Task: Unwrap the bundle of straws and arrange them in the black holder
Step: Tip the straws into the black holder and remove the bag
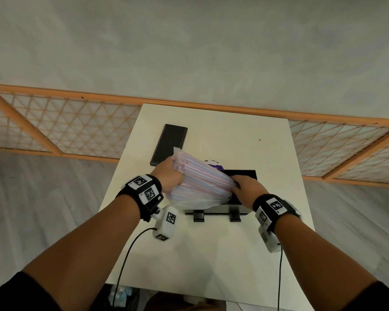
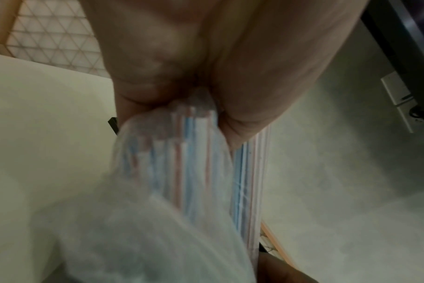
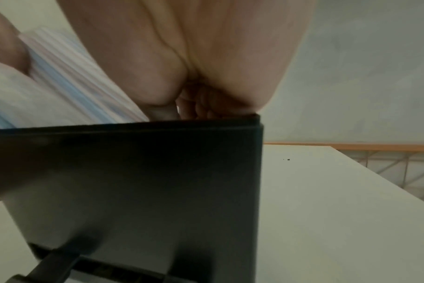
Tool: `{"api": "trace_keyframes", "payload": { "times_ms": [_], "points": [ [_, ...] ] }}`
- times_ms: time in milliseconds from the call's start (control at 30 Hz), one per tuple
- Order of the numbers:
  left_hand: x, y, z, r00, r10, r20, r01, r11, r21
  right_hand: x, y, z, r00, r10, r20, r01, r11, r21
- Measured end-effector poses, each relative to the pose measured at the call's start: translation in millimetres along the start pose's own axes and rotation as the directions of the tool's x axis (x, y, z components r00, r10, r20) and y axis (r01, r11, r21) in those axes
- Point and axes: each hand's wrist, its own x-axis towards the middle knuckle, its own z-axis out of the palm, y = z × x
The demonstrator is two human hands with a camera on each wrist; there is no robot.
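Observation:
A bundle of pink, blue and white striped straws point(image 1: 200, 176) in a clear plastic wrapper hangs tilted over the black holder point(image 1: 240, 175), which stands on the white table point(image 1: 245, 254). My left hand point(image 1: 170, 176) grips the bundle's upper left end, fingers curled round the straws point(image 2: 196, 153) and wrapper. My right hand point(image 1: 247, 187) holds the lower right end at the holder's top edge point(image 3: 133, 153); its fingers curl against the straws point(image 3: 68, 84). Loose wrapper point(image 1: 189, 203) sags below the bundle.
A flat black lid point(image 1: 169, 144) lies on the table behind my left hand. Something purple and white point(image 1: 213, 164) peeks out behind the bundle. A wooden lattice railing point(image 1: 65, 124) runs behind the table. Wrist cables point(image 1: 126, 261) trail toward me.

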Motion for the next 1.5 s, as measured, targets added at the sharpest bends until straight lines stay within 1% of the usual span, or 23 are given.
{"api": "trace_keyframes", "payload": {
  "times_ms": [67, 167, 267, 367, 400, 433, 500, 600, 667, 733, 833, 900, 967, 1067, 1100, 1167, 1233, 1300, 1333, 1433, 1500],
  "points": [
    [-1, -5, -3, 1.0, -0.003, -0.004, 0.003, 1.0, -0.022, -3, 1, -3, 0.998, 0.004, -0.057, -0.001, 0.998, 0.058],
    [1, -13, -8, 0.998, 0.061, -0.025, -0.063, 0.994, -0.092, -11, 2, -17, 0.982, 0.024, -0.185, -0.004, 0.994, 0.112],
    [-2, -13, -11, 0.993, 0.113, -0.04, -0.118, 0.982, -0.146, -22, 1, -32, 0.948, 0.002, -0.318, 0.041, 0.991, 0.127],
    [-7, -10, -11, 0.988, 0.145, -0.047, -0.151, 0.974, -0.169, -34, -3, -36, 0.901, -0.07, -0.428, 0.121, 0.988, 0.094],
    [-8, -10, -11, 0.987, 0.149, -0.055, -0.157, 0.971, -0.178, -36, -2, -34, 0.899, -0.092, -0.429, 0.142, 0.986, 0.084],
    [-8, -10, -11, 0.986, 0.151, -0.07, -0.162, 0.968, -0.192, -38, -1, -31, 0.907, -0.102, -0.409, 0.144, 0.987, 0.074],
    [-9, -10, -12, 0.983, 0.15, -0.105, -0.17, 0.962, -0.215, -40, 3, -28, 0.917, -0.091, -0.389, 0.132, 0.988, 0.078],
    [-7, -10, -13, 0.974, 0.166, -0.154, -0.195, 0.96, -0.2, -41, 6, -29, 0.887, -0.074, -0.455, 0.147, 0.981, 0.127],
    [-5, -10, -13, 0.971, 0.175, -0.165, -0.205, 0.961, -0.183, -44, 6, -33, 0.871, -0.042, -0.489, 0.143, 0.975, 0.17],
    [-4, -5, -14, 0.955, 0.226, -0.19, -0.256, 0.954, -0.155, -45, 7, -36, 0.855, -0.02, -0.518, 0.148, 0.967, 0.206],
    [-1, 0, -13, 0.942, 0.288, -0.175, -0.308, 0.946, -0.098, -47, 12, -40, 0.883, 0.004, -0.47, 0.1, 0.976, 0.196],
    [-1, 3, -13, 0.936, 0.306, -0.174, -0.322, 0.944, -0.072, -48, 13, -42, 0.876, 0.002, -0.483, 0.111, 0.972, 0.205],
    [1, 2, -13, 0.938, 0.302, -0.173, -0.317, 0.946, -0.07, -50, 12, -44, 0.885, -0.006, -0.466, 0.108, 0.975, 0.193],
    [1, -2, -13, 0.947, 0.312, -0.073, -0.317, 0.945, -0.075, -52, 12, -43, 0.891, -0.013, -0.454, 0.099, 0.981, 0.165],
    [0, -2, -13, 0.947, 0.318, -0.046, -0.321, 0.942, -0.097, -51, 11, -43, 0.901, -0.015, -0.433, 0.09, 0.984, 0.154],
    [0, 0, -12, 0.945, 0.325, -0.037, -0.327, 0.931, -0.163, -48, 10, -42, 0.934, -0.006, -0.357, 0.046, 0.994, 0.102],
    [-2, 4, -11, 0.936, 0.344, -0.078, -0.353, 0.915, -0.197, -44, 11, -44, 0.936, 0.0, -0.351, 0.036, 0.995, 0.095],
    [-2, 7, -12, 0.92, 0.359, -0.155, -0.386, 0.898, -0.21, -43, 12, -48, 0.925, -0.008, -0.381, 0.063, 0.989, 0.133],
    [-1, 6, -12, 0.911, 0.367, -0.185, -0.401, 0.893, -0.203, -44, 11, -49, 0.928, -0.017, -0.372, 0.076, 0.986, 0.145],
    [-1, 10, -15, 0.891, 0.386, -0.238, -0.428, 0.889, -0.16, -48, 10, -50, 0.956, -0.041, -0.289, 0.072, 0.993, 0.099],
    [0, 15, -17, 0.883, 0.385, -0.267, -0.433, 0.889, -0.149, -47, 12, -48, 0.964, -0.047, -0.261, 0.062, 0.997, 0.05]
  ]
}}
